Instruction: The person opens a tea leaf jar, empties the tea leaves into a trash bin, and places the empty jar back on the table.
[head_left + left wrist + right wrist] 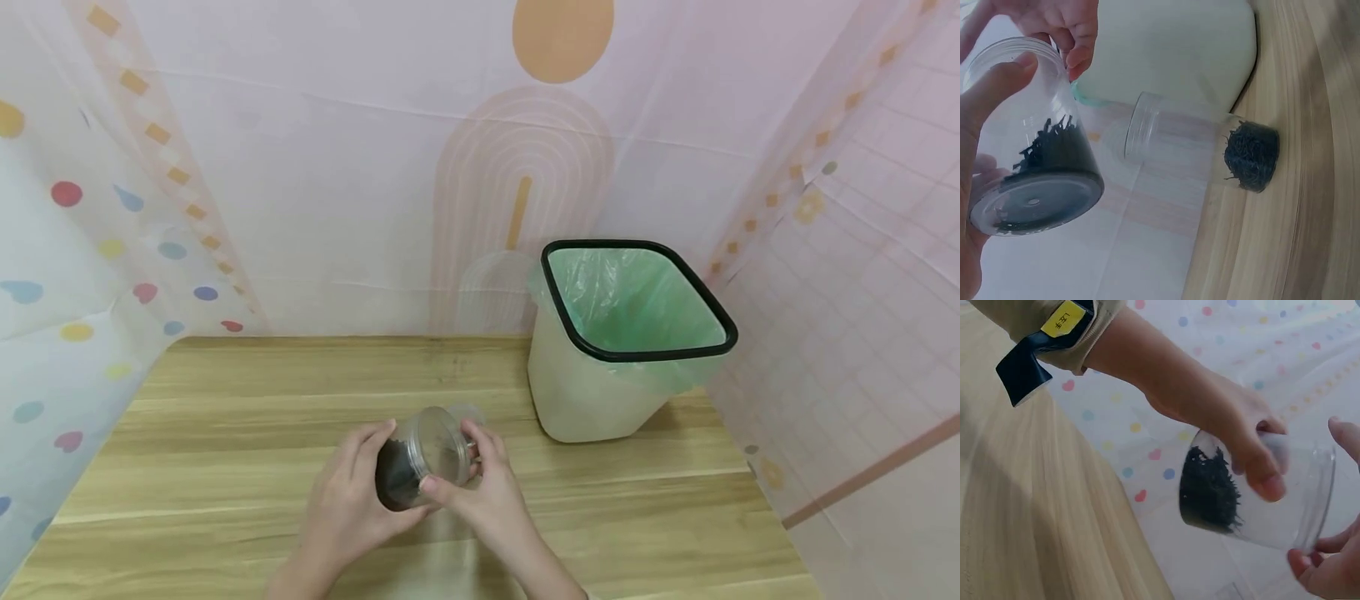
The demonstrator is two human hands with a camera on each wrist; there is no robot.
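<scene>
A clear round jar with dark, thin strands at its bottom is raised over the wooden table. My left hand grips its body, thumb on one side, and tips it so the mouth points toward the right. At the mouth end is my right hand, its thumb and fingers around the rim. A second clear jar stands upright on the table just beyond, uncapped, with similar dark strands in its base. Most of that second jar is hidden behind the held one in the head view.
A pale bin with a black rim and a green liner bag stands at the back right of the wooden table. Patterned cloth hangs behind and at both sides.
</scene>
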